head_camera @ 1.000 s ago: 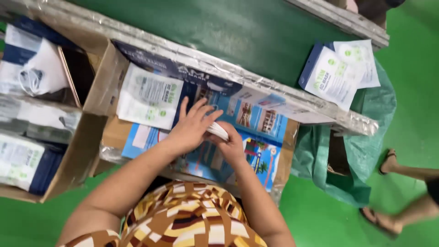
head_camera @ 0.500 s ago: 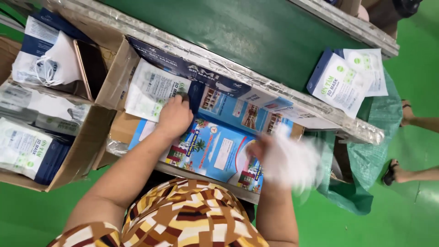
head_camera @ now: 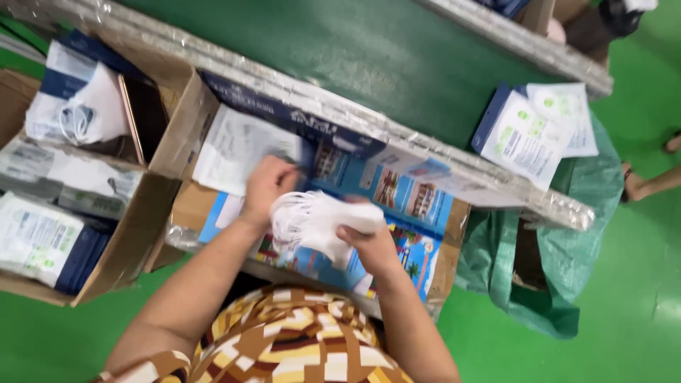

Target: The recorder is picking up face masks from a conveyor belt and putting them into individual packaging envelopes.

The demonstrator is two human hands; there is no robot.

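Right hand (head_camera: 372,245): closed on white mask stack (head_camera: 316,220), held above blue printed carton (head_camera: 418,213) | left hand (head_camera: 266,183): fingers curled, steadying stack's loop side; grip unclear.

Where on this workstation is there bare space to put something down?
The dark green belt surface between the two foil-wrapped rails is bare. Crowded: the blue printed cardboard sheet under both hands, and the cardboard boxes of white packets at left.
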